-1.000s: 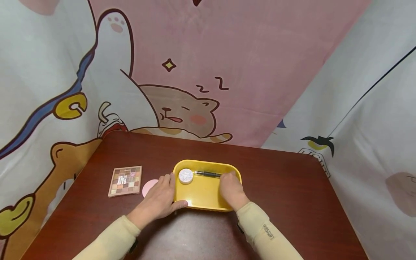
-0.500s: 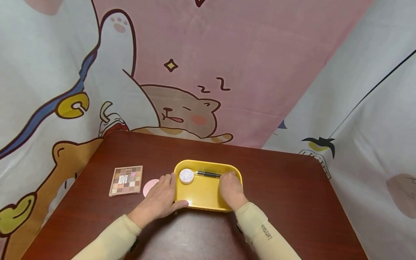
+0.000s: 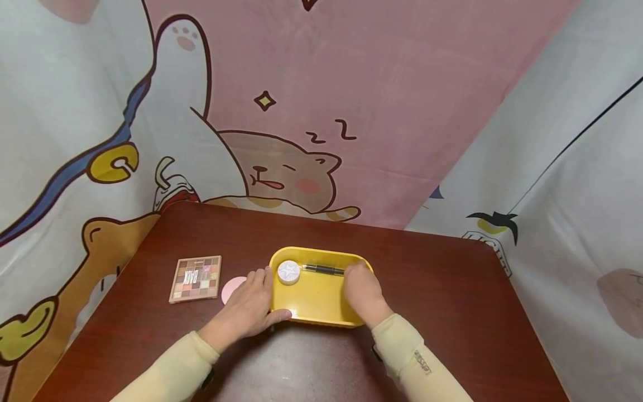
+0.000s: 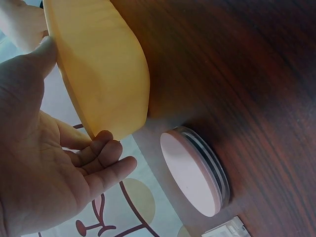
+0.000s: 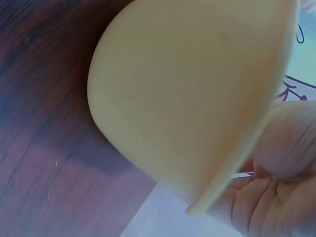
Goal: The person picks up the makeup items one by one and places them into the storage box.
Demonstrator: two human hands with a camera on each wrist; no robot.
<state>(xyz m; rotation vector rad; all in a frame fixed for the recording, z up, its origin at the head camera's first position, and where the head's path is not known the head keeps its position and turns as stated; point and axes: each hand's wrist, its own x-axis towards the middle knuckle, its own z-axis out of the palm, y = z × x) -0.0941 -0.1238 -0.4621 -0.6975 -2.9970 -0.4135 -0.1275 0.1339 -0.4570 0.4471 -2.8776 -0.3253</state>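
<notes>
A yellow tray (image 3: pixel 321 304) sits on the table, holding a round white case (image 3: pixel 288 272) with a star on its lid and a dark pen-shaped stick (image 3: pixel 324 269) with a clear end. My left hand (image 3: pixel 247 306) holds the tray's near left corner, thumb at the near rim and fingertips curled at the left rim. Inside the tray's right end is my right hand (image 3: pixel 363 290), fingers bent down, beside the stick's right end. Its fingertips are hidden from above. In the right wrist view the tray wall (image 5: pixel 173 89) hides part of the right hand (image 5: pixel 276 182); whether it holds anything is unclear.
Left of the tray lies a round pink-topped compact (image 4: pixel 192 173), partly behind my left hand in the head view. Farther left is a square palette (image 3: pixel 196 278) with many colour pans. A printed cloth (image 3: pixel 382 111) hangs behind the brown table (image 3: pixel 442 312).
My right hand has shifted slightly right inside the tray, and slightly more of the stick's right end shows. The left hand keeps its place on the tray.
</notes>
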